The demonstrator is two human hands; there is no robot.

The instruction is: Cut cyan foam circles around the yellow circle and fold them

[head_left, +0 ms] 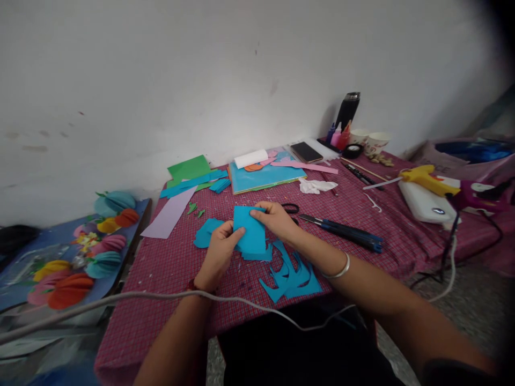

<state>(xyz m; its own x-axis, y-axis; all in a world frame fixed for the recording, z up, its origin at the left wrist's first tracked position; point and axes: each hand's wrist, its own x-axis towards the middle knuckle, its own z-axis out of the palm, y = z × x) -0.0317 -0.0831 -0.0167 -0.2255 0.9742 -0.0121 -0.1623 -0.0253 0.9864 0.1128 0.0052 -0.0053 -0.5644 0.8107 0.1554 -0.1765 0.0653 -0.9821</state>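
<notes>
A blue paper piece is held up between both hands over the checked tablecloth. My left hand grips its left side, thumb on the front face. My right hand pinches the upper right edge, also with the thumb in front. More blue paper lies just left of and beneath the held piece. Curved blue scraps are spread near the table's front edge. Black scissor handles show partly behind my right hand, and a blue-black cutter knife lies to the right.
A white cable crosses low in front of the table. At the right are a yellow glue gun, cups and a black bottle. Paper sheets and a phone lie at the back; paper ornaments are at left.
</notes>
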